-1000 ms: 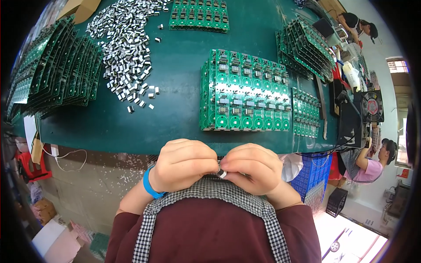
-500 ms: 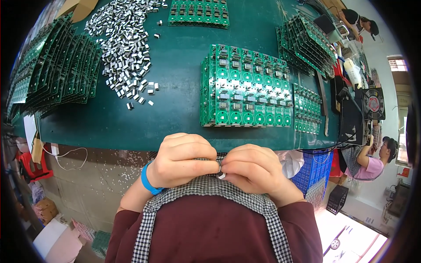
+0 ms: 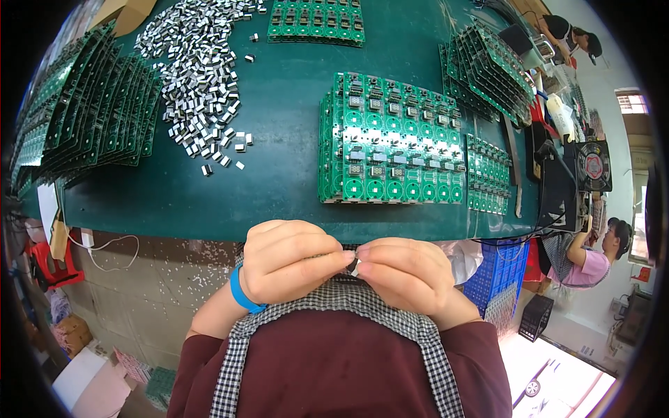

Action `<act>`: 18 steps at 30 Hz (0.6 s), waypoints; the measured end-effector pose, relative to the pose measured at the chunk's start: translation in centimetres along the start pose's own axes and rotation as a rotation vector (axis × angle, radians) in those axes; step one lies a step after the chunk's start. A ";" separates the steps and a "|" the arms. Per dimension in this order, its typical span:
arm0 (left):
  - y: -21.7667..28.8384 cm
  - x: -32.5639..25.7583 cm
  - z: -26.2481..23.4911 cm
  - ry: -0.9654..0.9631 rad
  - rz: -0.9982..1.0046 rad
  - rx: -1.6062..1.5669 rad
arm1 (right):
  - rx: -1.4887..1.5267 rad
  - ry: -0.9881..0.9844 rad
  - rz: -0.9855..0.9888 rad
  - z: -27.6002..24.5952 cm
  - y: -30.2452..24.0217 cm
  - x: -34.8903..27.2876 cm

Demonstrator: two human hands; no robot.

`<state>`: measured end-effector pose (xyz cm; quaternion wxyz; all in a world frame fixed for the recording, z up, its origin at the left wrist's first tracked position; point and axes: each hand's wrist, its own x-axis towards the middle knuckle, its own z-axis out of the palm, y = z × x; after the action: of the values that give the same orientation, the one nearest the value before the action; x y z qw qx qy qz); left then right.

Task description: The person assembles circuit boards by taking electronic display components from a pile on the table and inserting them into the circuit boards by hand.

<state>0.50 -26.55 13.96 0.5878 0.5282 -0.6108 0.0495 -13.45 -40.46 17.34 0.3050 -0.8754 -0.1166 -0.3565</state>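
Observation:
Both hands meet close to my chest, below the table's front edge. My left hand point(image 3: 289, 261), with a blue wristband, and my right hand point(image 3: 404, 275) pinch together a small silvery-white component point(image 3: 354, 265) between their fingertips. Most of the part is hidden by the fingers. On the green table point(image 3: 279, 153) straight ahead stands a stack of green circuit board panels point(image 3: 390, 139) with small parts fitted on top. A heap of loose silver components point(image 3: 198, 76) lies to the far left of it.
Fanned stacks of green boards lie at the left point(image 3: 83, 118) and back right point(image 3: 488, 70), with another panel point(image 3: 317, 21) at the back and small boards point(image 3: 488, 174) on the right. A black fan point(image 3: 592, 167) stands at the right edge. Another person point(image 3: 599, 244) sits lower right; a blue crate point(image 3: 498, 279) is under the table.
The hands stay pressed together at the chest and have barely shifted; the fingertips have worked slightly on the small part. Nothing on the table has moved.

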 end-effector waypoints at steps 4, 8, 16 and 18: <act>0.0 -0.2 0.0 0.017 0.034 0.078 | -0.040 -0.030 -0.029 -0.2 0.0 0.1; 0.2 0.4 0.3 0.031 0.029 0.072 | 0.070 -0.010 0.156 -0.1 -0.6 0.2; -3.0 0.7 -4.2 -0.015 -0.448 0.621 | -0.394 -0.172 0.324 -5.9 4.1 3.6; -4.7 0.4 -4.6 -0.089 -0.507 0.853 | -0.421 -0.249 0.279 -6.3 4.5 3.5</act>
<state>6.93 -25.74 13.08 0.2862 0.8551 -0.4128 0.1280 -12.56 -47.93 21.29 0.1461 -0.9641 0.0450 -0.2171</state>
